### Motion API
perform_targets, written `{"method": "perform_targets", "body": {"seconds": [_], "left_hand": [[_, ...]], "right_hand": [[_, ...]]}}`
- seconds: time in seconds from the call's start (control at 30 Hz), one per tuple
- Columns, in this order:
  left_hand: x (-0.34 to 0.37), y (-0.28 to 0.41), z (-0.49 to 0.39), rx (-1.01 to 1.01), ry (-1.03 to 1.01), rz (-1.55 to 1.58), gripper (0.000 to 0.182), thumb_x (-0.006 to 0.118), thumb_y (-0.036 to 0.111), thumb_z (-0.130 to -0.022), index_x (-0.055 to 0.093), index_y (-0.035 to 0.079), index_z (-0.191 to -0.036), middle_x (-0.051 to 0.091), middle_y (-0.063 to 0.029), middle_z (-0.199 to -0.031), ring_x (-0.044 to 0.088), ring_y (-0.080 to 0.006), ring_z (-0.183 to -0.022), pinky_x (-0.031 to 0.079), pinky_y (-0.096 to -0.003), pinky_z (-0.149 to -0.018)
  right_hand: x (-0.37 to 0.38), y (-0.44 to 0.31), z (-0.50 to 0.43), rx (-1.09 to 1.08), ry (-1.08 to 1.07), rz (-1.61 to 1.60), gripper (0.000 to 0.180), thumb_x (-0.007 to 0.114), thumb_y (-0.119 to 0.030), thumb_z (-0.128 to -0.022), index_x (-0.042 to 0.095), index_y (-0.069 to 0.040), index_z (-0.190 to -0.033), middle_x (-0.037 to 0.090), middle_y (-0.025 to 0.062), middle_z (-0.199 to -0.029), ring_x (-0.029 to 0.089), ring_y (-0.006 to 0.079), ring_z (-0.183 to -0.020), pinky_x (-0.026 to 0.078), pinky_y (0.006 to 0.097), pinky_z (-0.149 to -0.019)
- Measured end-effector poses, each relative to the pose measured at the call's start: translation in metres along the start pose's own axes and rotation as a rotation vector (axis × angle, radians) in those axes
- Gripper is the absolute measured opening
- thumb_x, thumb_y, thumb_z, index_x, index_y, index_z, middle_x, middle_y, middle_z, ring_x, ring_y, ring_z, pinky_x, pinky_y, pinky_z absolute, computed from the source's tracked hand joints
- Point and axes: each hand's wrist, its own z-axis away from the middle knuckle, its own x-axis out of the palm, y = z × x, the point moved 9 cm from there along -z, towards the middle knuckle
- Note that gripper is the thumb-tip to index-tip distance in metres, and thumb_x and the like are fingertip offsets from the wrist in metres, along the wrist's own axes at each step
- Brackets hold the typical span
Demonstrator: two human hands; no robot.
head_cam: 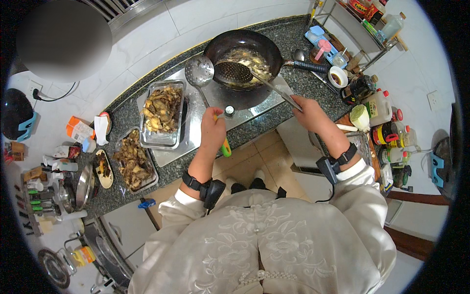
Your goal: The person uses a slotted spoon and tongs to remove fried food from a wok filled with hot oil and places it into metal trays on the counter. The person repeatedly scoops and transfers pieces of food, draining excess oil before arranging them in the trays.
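My left hand (pixel 213 128) grips the green-and-yellow handle of a perforated metal skimmer (pixel 200 70); its head is beside the wok's left rim. My right hand (pixel 307 112) is closed around the metal handle of a dark perforated skimmer (pixel 233 72), whose head is over the inside of the black wok (pixel 242 38). Pale and yellowish pieces of food (pixel 257 60) lie in bubbling oil at the wok's bottom, partly hidden by that skimmer. Left of the wok, browned fried pieces (pixel 161 108) fill a clear rectangular container (pixel 161 142) set on the steel stovetop (pixel 242 117).
A second container (pixel 152 182) of fried pieces stands at the left, near an oval dish (pixel 105 172). The wok's handle (pixel 310 66) points right, towards a white bowl (pixel 337 76). Bottles (pixel 376 108) and a cut cabbage (pixel 360 117) crowd the right counter.
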Motion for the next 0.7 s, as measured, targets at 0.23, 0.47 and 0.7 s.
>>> {"method": "perform_targets", "body": {"seconds": [0.23,0.47,0.7], "left_hand": [[-0.006,0.007,0.007,-0.07,-0.021,0.074,0.021,0.044,-0.001,-0.07,0.049,0.001,-0.09,0.053,-0.0133,-0.08,0.054,-0.0221,-0.066,0.046,-0.0329,-0.056],[0.002,0.008,0.019,-0.239,-0.096,0.197,0.026,0.04,-0.003,-0.073,0.047,0.007,-0.096,0.046,-0.0081,-0.068,0.05,-0.0152,-0.049,0.044,-0.0293,-0.036],[0.012,0.01,0.018,-0.193,-0.127,0.07,0.028,0.041,-0.005,-0.071,0.048,0.005,-0.096,0.042,-0.0162,-0.099,0.052,-0.0214,-0.05,0.044,-0.0277,-0.035]], "right_hand": [[0.036,-0.002,-0.032,0.046,0.026,-0.056,0.028,0.05,-0.01,-0.074,0.051,0.0,-0.1,0.056,0.0248,-0.085,0.054,0.0401,-0.082,0.044,0.0443,-0.072],[0.056,0.004,-0.069,0.124,0.136,-0.123,0.03,0.053,-0.013,-0.072,0.053,0.0,-0.099,0.057,0.0236,-0.082,0.055,0.0383,-0.078,0.043,0.0432,-0.068],[0.013,0.019,-0.06,0.016,0.243,-0.068,0.037,0.054,-0.009,-0.073,0.051,-0.002,-0.11,0.058,0.0225,-0.086,0.057,0.0365,-0.081,0.045,0.0387,-0.069]]}}
